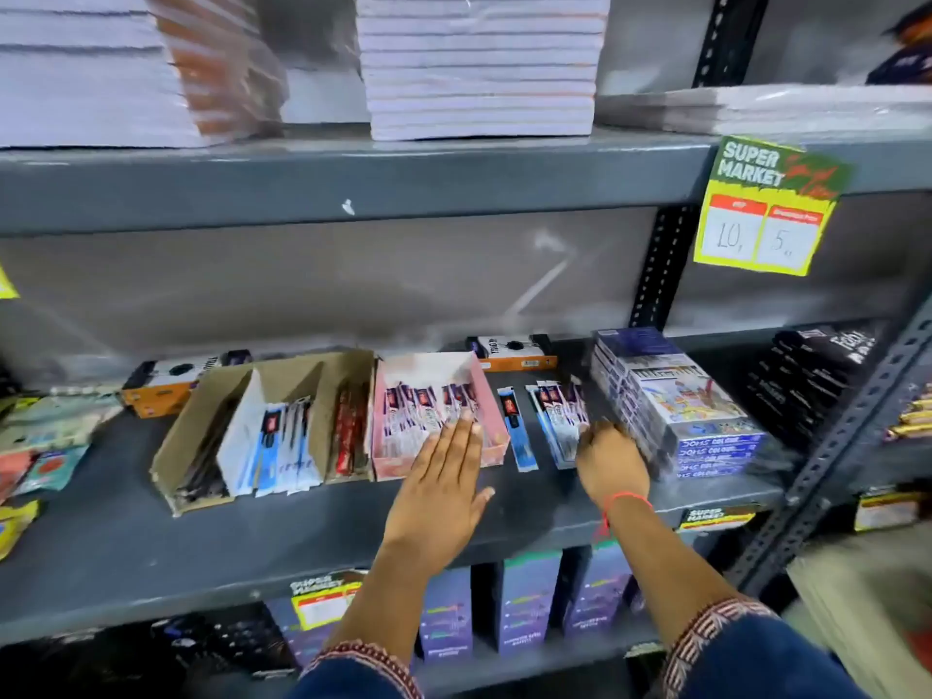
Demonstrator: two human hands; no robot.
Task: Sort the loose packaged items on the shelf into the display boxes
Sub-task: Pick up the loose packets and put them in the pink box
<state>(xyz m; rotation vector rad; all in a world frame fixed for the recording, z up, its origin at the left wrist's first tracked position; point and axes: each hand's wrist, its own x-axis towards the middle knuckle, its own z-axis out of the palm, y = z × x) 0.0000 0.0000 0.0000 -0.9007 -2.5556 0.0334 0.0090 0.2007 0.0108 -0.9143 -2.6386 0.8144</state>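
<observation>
A pink display box point(491, 406) holds several slim purple-and-white packets. My left hand point(444, 476) lies flat over its front edge, fingers spread, holding nothing. To the box's right, loose packets point(557, 421) lie on the dark shelf, and a single blue packet point(519, 431) lies apart from them. My right hand point(610, 461) rests at the near end of the loose packets, fingers curled down; whether it grips any is hidden. Left of the pink box, a brown cardboard display box point(189, 436) holds black, blue-white and red packets in compartments.
A wrapped stack of blue crayon boxes point(696, 421) stands just right of my right hand. Two orange boxes point(514, 353) sit at the back. Black packs point(807, 375) lie far right, small packets point(45, 446) far left. A price tag point(766, 209) hangs above.
</observation>
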